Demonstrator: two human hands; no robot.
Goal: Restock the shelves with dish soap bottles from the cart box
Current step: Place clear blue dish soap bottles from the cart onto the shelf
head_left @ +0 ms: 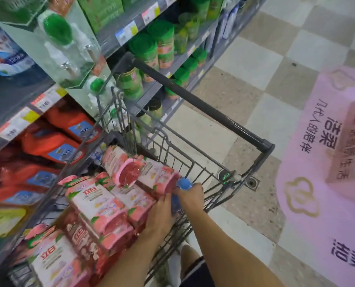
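Both hands reach into the wire cart (195, 162) among pink dish soap bottles (97, 201) whose labels show the red characters 立白 and peach pictures. About five bottles lie stacked just left of the hands; blur hides any exact count. The left hand (161, 214) curls around the base of one lying bottle. The right hand (190, 193) grips the blue cap (183, 183) of the top bottle (149, 172). Beyond the hands, grey shelves (118, 41) carry green-capped jars (162, 36) and orange-red refill pouches (54, 146) behind yellow-and-white price tags. Right of the hands, a checkered beige tile floor (261, 83) bears a pink display (334, 141) printed 洁柔.
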